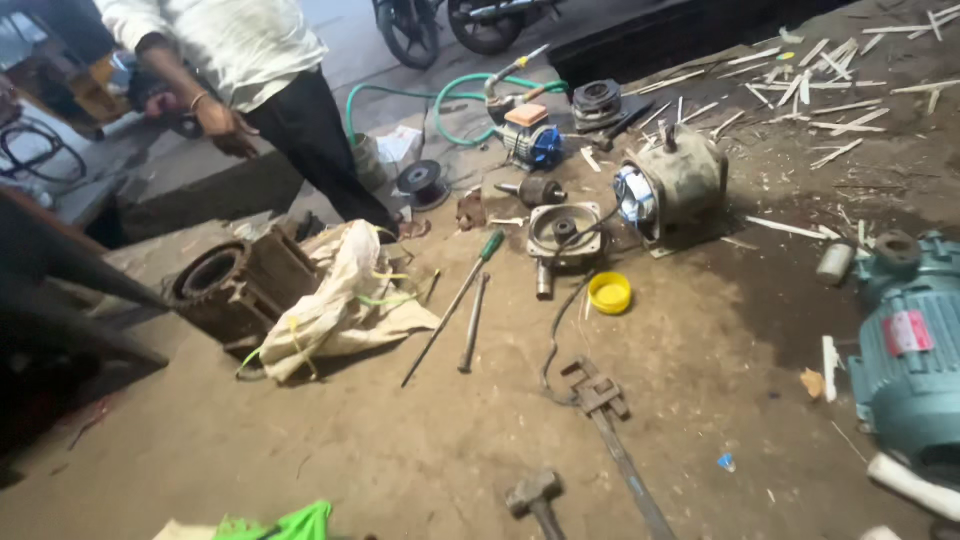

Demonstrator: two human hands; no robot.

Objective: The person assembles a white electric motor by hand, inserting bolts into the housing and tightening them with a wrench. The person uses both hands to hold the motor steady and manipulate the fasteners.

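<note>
- The wearer's own hands don't show anywhere in the head view, so whether either one is released, clenched or grasping something can't be told.
- Closest to the bottom edge of the picture, where the wearer stands, is a dark steel hammer head on a wooden handle (pixel 535 497), lying flat on the dusty concrete floor (pixel 400 440). Its handle runs down out of the picture.
- Just right of it lies a long rusty pipe wrench (pixel 610 420), long axis running diagonally from upper left to lower right, jaw end pointing away from the wearer. A thin dark cable (pixel 553 335) curls up from beside it.
- Further up the floor: a small yellow plastic lid (pixel 609 293), and a green-handled screwdriver (pixel 455 300) next to a plain steel rod (pixel 473 322), both lying roughly parallel, tips toward the wearer.
- Beyond those is an opened grey motor housing with copper windings showing (pixel 665 185), a square end cover (pixel 563 235) in front of it, and a small orange-and-blue pump (pixel 530 135) with a green hose (pixel 450 95).
- Left side has a rusty finned motor body (pixel 235 285) half resting against a crumpled tan sack (pixel 345 295).
- Right edge: a big teal electric motor (pixel 905 350), with wood slivers scattered well behind it.
- Another person in a white shirt stands at the upper left, one hand (pixel 225 125) hanging loose and empty-looking, well apart from the tools.
</note>
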